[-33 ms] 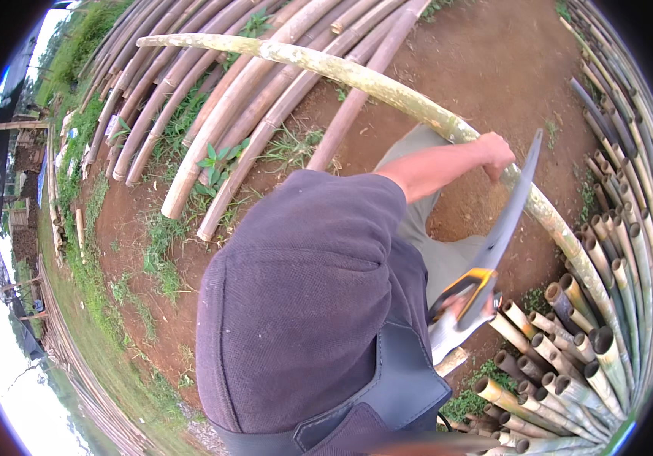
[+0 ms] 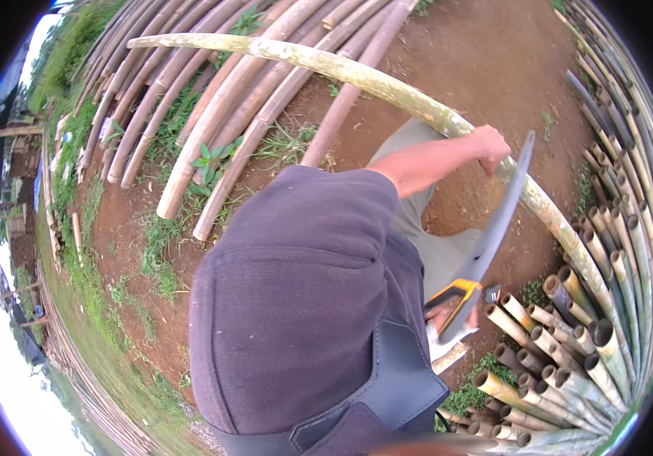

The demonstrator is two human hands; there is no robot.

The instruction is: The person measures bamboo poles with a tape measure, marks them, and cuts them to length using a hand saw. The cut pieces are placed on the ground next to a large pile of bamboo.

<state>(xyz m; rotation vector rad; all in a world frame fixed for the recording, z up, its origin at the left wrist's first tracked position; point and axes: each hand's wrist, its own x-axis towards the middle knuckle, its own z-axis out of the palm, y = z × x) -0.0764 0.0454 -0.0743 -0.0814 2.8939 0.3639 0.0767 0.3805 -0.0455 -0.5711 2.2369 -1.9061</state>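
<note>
A long, pale, mottled bamboo pole (image 2: 387, 85) runs in a curve across the view, from the upper left to the right. My left hand (image 2: 491, 147), on a bare outstretched arm, is closed around it. In my right hand (image 2: 440, 318) is a hand saw (image 2: 491, 234) with a grey blade and a yellow and black handle; the fingers are wrapped round the grip. Its blade rises from the hand and crosses the pole just right of my left hand. Whether the teeth have cut into the bamboo, I cannot tell. A dark sleeve and shoulder (image 2: 288, 304) fill the middle.
Brownish bamboo poles (image 2: 220, 163) lie side by side at the upper left. At the right and lower right are many bamboo poles (image 2: 604, 334) with their hollow cut ends showing. Reddish bare soil (image 2: 486, 61) with tufts of grass lies between. My legs in light trousers (image 2: 440, 251) show beneath the arm.
The saw has drawn back a little toward the lower left, with its handle lower. My left hand keeps its hold on the pole. The whole view has shifted slightly.
</note>
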